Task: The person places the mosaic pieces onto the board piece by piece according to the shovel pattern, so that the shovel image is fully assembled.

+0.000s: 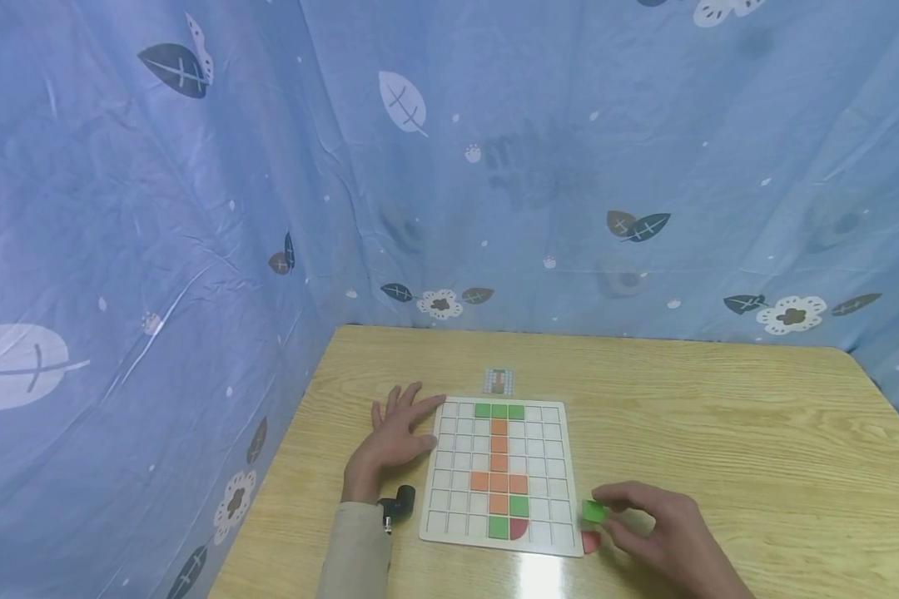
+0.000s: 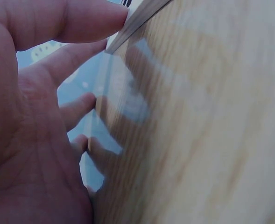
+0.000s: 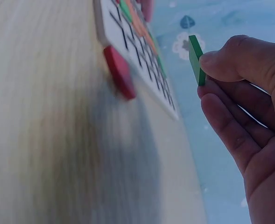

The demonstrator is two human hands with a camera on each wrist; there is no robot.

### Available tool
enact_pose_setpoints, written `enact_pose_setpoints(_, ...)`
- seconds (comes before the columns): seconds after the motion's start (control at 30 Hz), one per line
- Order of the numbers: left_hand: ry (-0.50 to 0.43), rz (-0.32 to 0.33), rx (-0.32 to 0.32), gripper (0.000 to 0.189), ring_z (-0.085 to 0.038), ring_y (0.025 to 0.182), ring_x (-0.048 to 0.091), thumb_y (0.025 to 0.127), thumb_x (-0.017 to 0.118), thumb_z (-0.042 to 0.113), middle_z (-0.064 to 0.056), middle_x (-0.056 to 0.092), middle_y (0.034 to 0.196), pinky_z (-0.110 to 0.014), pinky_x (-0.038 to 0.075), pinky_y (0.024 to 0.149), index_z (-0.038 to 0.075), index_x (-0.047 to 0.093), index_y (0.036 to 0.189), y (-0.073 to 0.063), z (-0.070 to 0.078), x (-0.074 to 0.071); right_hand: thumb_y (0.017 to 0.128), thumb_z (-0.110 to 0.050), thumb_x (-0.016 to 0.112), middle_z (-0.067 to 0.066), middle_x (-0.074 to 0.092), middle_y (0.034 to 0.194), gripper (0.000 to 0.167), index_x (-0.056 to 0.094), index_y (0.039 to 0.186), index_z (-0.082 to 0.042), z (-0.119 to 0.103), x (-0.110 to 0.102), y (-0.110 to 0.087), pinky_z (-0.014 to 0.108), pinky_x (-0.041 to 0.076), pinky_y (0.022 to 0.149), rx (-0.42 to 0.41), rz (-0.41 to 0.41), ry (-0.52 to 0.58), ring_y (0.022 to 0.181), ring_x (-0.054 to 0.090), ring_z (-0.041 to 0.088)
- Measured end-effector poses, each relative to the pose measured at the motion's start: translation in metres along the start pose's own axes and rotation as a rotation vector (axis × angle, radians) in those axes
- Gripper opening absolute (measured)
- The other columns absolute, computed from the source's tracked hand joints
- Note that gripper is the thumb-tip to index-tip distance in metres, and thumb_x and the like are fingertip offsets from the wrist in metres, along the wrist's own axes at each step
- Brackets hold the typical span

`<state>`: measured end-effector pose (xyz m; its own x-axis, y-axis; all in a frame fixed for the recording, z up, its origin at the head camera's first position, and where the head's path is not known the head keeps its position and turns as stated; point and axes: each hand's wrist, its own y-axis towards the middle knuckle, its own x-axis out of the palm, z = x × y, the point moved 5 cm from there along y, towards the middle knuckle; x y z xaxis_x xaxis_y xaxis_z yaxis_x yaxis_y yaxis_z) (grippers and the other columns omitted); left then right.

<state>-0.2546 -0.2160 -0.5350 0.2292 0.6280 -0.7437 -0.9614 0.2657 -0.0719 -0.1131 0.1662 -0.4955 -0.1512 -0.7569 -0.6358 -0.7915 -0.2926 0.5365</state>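
Note:
My right hand (image 1: 655,528) pinches a green square tile (image 1: 593,511) between thumb and fingers, just off the board's lower right edge. The right wrist view shows the tile (image 3: 196,60) held on edge above the table. A white grid board (image 1: 455,474) carries orange squares (image 1: 499,462) in a cross-like column, green squares (image 1: 499,411) along the top and near the bottom, and a red quarter-round tile (image 1: 519,528) in the bottom row. My left hand (image 1: 399,437) lies at the board's left edge, fingers spread, with thumb and forefinger touching its side.
A second red tile (image 1: 590,542) lies on the table by the board's lower right corner, beneath the right hand. A small picture card (image 1: 498,381) lies behind the board. Blue patterned curtain (image 1: 554,166) hangs along the back and left of the wooden table (image 1: 757,441).

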Motion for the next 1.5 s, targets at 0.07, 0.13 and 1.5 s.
enact_pose_setpoints(0.07,0.000,0.000,0.001,0.077,-0.047,0.171,-0.005,0.088,0.070,0.019,-0.015,0.020,0.183,-0.075,-0.016,0.129,0.030,0.055,0.163,0.000,0.000,0.000,0.071,0.005,0.095,-0.017,0.082,0.103,0.050,0.082,0.108,-0.026,-0.003,0.001,0.004,0.008,0.055,0.084,-0.003,-0.001,0.015,0.086,0.074,0.003)
enact_pose_setpoints(0.13,0.002,-0.001,-0.002,0.077,-0.047,0.171,-0.005,0.088,0.070,0.018,-0.015,0.020,0.183,-0.075,-0.016,0.129,0.030,0.055,0.163,0.000,0.000,0.000,0.072,0.005,0.094,-0.017,0.082,0.103,0.048,0.083,0.109,-0.025,-0.006,0.003,0.008,0.008,0.055,0.084,0.009,-0.009,0.015,0.087,0.075,0.003)
enact_pose_setpoints(1.5,0.021,-0.011,-0.008,0.077,-0.048,0.170,-0.003,0.088,0.068,0.020,-0.015,0.020,0.183,-0.075,-0.013,0.130,0.029,0.055,0.163,0.000,0.001,-0.001,0.084,0.001,0.087,-0.014,0.080,0.096,0.034,0.081,0.110,-0.020,-0.041,0.090,0.067,0.034,0.065,0.078,-0.066,-0.210,0.265,0.083,0.069,0.001)
